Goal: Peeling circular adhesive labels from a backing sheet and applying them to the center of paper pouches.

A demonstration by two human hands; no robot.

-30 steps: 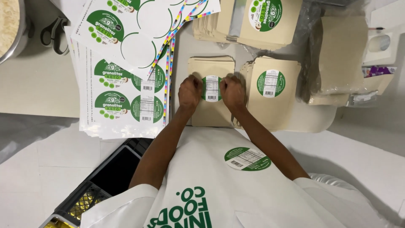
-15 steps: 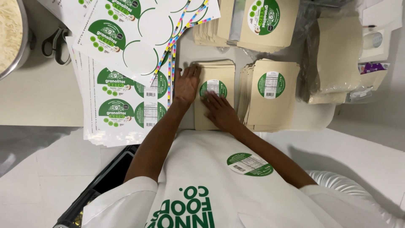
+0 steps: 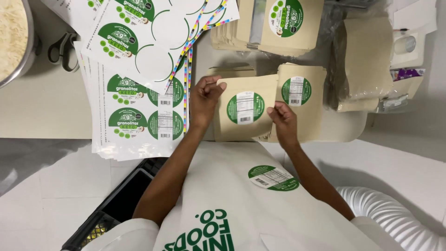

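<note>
Gripping kraft pouch (image 3: 244, 114): both hands, left (image 3: 205, 100), right (image 3: 282, 118) | white table (image 3: 42, 107); sticker sheets (image 3: 139, 107)

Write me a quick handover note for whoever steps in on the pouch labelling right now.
Left hand grips the upper left corner of a tan pouch. Right hand holds its right edge.
Done: that pouch carries a round green label; a labelled stack lies just right of it.
Left: sticker sheets beside the left hand still hold labels; more pouches lie at the back of the table.

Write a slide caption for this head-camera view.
Both hands, left and right, lift a tan pouch bearing a round green label, beside sticker sheets.
</note>
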